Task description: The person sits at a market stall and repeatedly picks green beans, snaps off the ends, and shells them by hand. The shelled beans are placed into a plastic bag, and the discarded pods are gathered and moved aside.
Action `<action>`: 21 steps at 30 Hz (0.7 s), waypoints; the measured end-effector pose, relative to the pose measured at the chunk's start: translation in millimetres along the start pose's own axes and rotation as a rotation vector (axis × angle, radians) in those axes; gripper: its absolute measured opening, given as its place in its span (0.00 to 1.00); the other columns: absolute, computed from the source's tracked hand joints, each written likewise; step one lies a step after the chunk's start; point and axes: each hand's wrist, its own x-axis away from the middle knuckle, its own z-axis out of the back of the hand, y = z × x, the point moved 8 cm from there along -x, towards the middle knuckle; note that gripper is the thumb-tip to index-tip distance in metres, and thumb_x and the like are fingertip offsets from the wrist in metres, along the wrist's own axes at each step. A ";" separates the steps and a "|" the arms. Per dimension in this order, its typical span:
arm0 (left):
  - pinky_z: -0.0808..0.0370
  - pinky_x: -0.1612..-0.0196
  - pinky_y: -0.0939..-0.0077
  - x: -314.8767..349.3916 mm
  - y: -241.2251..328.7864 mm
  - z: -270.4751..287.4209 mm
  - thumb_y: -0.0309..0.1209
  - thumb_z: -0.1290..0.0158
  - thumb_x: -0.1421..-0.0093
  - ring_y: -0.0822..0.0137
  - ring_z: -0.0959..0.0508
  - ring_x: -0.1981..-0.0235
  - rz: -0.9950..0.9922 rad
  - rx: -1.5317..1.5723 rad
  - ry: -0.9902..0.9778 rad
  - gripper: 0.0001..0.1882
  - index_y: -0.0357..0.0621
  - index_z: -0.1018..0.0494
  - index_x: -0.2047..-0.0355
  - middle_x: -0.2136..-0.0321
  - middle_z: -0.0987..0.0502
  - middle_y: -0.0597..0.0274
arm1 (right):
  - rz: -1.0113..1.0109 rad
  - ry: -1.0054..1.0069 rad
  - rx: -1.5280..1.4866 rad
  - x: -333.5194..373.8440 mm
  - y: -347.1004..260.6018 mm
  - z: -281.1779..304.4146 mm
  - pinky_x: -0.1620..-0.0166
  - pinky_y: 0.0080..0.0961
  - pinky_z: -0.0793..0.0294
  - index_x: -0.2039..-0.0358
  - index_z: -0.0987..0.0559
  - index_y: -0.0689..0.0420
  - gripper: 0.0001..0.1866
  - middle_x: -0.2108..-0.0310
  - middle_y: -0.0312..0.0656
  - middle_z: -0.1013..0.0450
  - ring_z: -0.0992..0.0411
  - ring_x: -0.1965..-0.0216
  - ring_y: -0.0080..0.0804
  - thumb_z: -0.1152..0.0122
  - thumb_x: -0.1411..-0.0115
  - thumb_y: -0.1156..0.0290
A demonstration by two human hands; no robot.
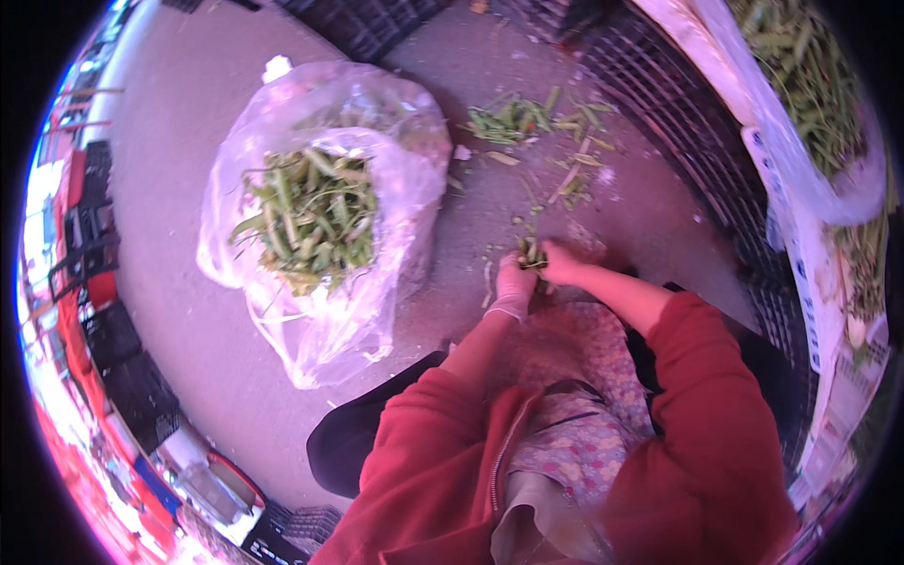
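Observation:
My left hand (pixel 514 282), which seems to wear a thin pale glove, is closed on a small bunch of green pods (pixel 533 254) low over the floor. My right hand (pixel 563 264) meets it there, its fingers pinched on the same bunch. The pods are partly hidden by my fingers, and their exact kind is hard to make out. Just beyond my hands, loose green scraps (pixel 570 188) are scattered on the ground. A heap of similar pods (pixel 508 121) lies farther off. To the left stands an open clear plastic bag (pixel 405 160) filled with green pods and stems (pixel 315 217).
Dark plastic crates (pixel 673 104) line the right side. Above them, a large white sack (pixel 800 179) holds more green pods (pixel 810 75). Another dark crate (pixel 363 24) is at the far edge. Crates and red items (pixel 89 235) run along the left rim beyond the grey floor (pixel 169 188).

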 end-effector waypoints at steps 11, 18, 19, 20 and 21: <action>0.26 0.60 0.67 86.5 253.5 183.4 0.19 0.41 0.50 0.60 0.26 0.63 -0.608 0.125 -0.002 0.14 0.41 0.30 0.63 0.63 0.28 0.55 | 0.622 -0.139 -0.283 94.3 -223.0 116.9 0.59 0.28 0.19 0.48 0.38 0.60 0.22 0.54 0.43 0.30 0.26 0.57 0.33 0.44 0.42 0.82; 0.28 0.52 0.72 210.9 315.1 367.1 0.15 0.42 0.51 0.64 0.27 0.55 -0.955 -0.400 0.488 0.15 0.40 0.27 0.62 0.56 0.28 0.58 | 1.304 -0.107 -0.461 166.0 -405.0 47.9 0.59 0.29 0.23 0.53 0.35 0.59 0.24 0.66 0.46 0.27 0.24 0.63 0.32 0.34 0.48 0.75; 0.28 0.52 0.72 199.5 303.9 382.0 0.15 0.43 0.51 0.65 0.27 0.54 -0.865 -0.361 0.510 0.15 0.40 0.27 0.62 0.56 0.28 0.58 | 1.298 -0.098 -0.470 160.1 -421.7 33.0 0.59 0.30 0.24 0.55 0.35 0.60 0.23 0.65 0.47 0.27 0.24 0.63 0.33 0.34 0.48 0.75; 0.27 0.52 0.71 184.7 291.4 392.4 0.14 0.44 0.50 0.65 0.27 0.55 -0.755 -0.426 0.547 0.16 0.41 0.27 0.60 0.58 0.28 0.60 | 1.184 -0.113 -0.332 146.5 -434.0 11.6 0.55 0.32 0.24 0.49 0.37 0.58 0.27 0.60 0.51 0.29 0.27 0.58 0.37 0.35 0.46 0.74; 0.28 0.48 0.68 156.7 267.6 397.9 0.14 0.44 0.50 0.60 0.28 0.49 -0.495 -0.418 0.453 0.24 0.46 0.28 0.52 0.51 0.29 0.54 | 0.982 -0.150 -0.165 127.1 -432.1 -6.9 0.51 0.35 0.25 0.43 0.39 0.56 0.31 0.54 0.55 0.31 0.29 0.52 0.42 0.36 0.45 0.73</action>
